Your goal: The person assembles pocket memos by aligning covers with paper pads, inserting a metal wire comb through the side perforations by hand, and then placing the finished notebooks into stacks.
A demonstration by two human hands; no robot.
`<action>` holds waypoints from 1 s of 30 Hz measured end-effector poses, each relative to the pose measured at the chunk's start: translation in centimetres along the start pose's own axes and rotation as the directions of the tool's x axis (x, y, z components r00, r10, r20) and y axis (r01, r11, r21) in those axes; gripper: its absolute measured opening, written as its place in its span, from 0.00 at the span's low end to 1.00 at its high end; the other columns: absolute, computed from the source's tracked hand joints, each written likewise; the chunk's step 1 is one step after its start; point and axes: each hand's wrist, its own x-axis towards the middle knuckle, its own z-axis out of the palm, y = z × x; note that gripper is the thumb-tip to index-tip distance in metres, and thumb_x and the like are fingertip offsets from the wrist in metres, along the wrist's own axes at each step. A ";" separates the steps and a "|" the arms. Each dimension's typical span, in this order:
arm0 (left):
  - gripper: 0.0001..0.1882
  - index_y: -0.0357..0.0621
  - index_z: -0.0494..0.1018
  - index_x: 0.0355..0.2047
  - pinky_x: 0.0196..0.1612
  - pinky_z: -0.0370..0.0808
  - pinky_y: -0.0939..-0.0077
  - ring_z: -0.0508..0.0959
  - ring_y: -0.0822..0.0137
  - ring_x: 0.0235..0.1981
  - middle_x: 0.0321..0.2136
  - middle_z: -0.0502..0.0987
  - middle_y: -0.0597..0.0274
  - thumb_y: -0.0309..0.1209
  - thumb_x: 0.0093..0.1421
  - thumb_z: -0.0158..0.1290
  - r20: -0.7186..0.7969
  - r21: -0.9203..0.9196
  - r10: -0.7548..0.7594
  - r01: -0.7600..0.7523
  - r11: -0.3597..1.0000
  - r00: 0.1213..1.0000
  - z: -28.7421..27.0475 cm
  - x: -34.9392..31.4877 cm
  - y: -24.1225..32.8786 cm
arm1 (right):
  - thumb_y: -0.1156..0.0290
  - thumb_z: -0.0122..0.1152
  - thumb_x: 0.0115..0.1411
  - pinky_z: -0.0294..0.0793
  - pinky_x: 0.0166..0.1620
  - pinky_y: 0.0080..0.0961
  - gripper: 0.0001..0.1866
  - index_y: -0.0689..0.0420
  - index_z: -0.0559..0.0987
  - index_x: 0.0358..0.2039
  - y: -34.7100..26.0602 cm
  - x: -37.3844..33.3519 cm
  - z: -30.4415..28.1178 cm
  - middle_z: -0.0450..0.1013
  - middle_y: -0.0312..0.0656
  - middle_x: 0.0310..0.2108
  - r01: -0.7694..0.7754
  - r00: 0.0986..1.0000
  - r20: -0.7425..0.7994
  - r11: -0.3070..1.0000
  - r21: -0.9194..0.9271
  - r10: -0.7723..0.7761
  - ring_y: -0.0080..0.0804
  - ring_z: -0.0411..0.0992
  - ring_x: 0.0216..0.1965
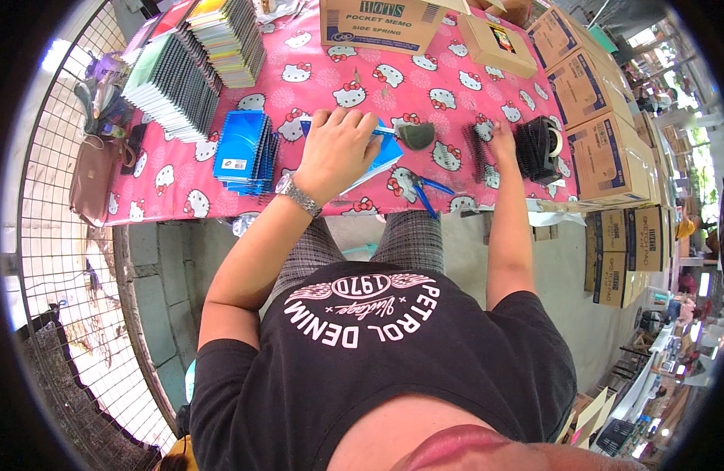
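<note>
My left hand, a metal watch on its wrist, rests with curled fingers over a small blue-covered notebook, gripping it near the table's front. Part of the notebook is hidden under the hand. My right hand is closed at a dark spiral binding coil, its fingers partly hidden. Right of that hand stands a black tape dispenser with a roll of tape. Between my hands lie blue-handled pliers and a dark green half-round piece. Left of my left hand sits a stack of blue spiral notebooks.
Tall stacks of spiral notebooks stand at the far left of the pink patterned tablecloth. A cardboard box and a flatter brown box sit at the back. Stacked cartons line the right edge. A brown pouch hangs at the left.
</note>
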 end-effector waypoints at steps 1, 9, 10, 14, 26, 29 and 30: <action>0.08 0.47 0.72 0.37 0.46 0.67 0.61 0.76 0.60 0.38 0.31 0.76 0.62 0.36 0.59 0.52 -0.035 0.013 -0.012 0.013 1.000 0.999 0.2 -0.7 -0.4 | 0.66 0.47 0.68 0.71 0.39 0.30 0.18 0.57 0.72 0.55 -4.3 -1.1 0.9 0.74 0.39 0.32 -0.198 0.974 0.168 0.925 0.324 0.150 0.28 0.72 0.33; 0.10 0.48 0.74 0.34 0.43 0.66 0.60 0.74 0.61 0.36 0.29 0.75 0.65 0.39 0.58 0.56 -0.030 -0.071 0.009 -0.012 0.997 1.000 -0.6 -1.1 -1.1 | 0.82 0.44 0.57 0.69 0.50 0.27 0.21 0.58 0.77 0.49 -23.4 -8.6 -1.8 0.73 0.39 0.37 0.203 0.785 0.311 0.698 0.687 -0.535 0.31 0.72 0.43; 0.09 0.48 0.73 0.34 0.43 0.66 0.61 0.74 0.62 0.36 0.29 0.75 0.65 0.39 0.58 0.56 -0.031 -0.063 0.008 -0.009 0.998 0.999 -0.8 -1.3 -1.2 | 0.81 0.45 0.57 0.69 0.50 0.27 0.19 0.57 0.78 0.47 -25.6 -9.0 -2.4 0.73 0.39 0.37 0.206 0.793 0.286 0.679 0.705 -0.537 0.31 0.71 0.43; 0.09 0.48 0.72 0.32 0.42 0.66 0.61 0.74 0.62 0.35 0.28 0.74 0.65 0.39 0.58 0.56 -0.077 -0.059 0.015 -0.020 0.998 0.997 -0.6 -1.5 -1.3 | 0.77 0.53 0.58 0.69 0.49 0.27 0.15 0.55 0.81 0.45 -29.8 -10.2 -4.5 0.73 0.40 0.37 0.327 0.776 0.238 0.694 0.641 -0.585 0.31 0.71 0.43; 0.08 0.50 0.73 0.32 0.44 0.65 0.62 0.75 0.63 0.35 0.28 0.74 0.67 0.38 0.58 0.56 -0.127 -0.033 -0.035 0.031 0.999 0.991 -0.1 -2.1 -0.4 | 0.78 0.63 0.54 0.72 0.44 0.26 0.14 0.54 0.81 0.42 -29.9 -11.7 -4.9 0.71 0.39 0.37 0.356 0.847 0.132 0.733 0.579 -0.515 0.31 0.72 0.41; 0.09 0.50 0.73 0.34 0.46 0.66 0.61 0.75 0.62 0.36 0.29 0.75 0.66 0.38 0.58 0.56 -0.092 -0.029 -0.041 0.038 0.999 0.995 -0.2 -1.8 -0.3 | 0.78 0.62 0.54 0.71 0.45 0.26 0.13 0.54 0.81 0.41 -29.6 -11.7 -4.8 0.71 0.40 0.37 0.287 0.850 0.170 0.709 0.645 -0.499 0.32 0.72 0.40; 0.09 0.49 0.73 0.36 0.47 0.66 0.61 0.75 0.62 0.37 0.30 0.75 0.65 0.38 0.58 0.56 -0.091 -0.017 -0.040 0.038 0.999 0.995 -0.2 -1.7 -0.2 | 0.79 0.62 0.53 0.71 0.45 0.26 0.13 0.54 0.81 0.41 -29.6 -11.6 -4.8 0.71 0.40 0.37 0.239 0.852 0.198 0.696 0.677 -0.485 0.32 0.72 0.40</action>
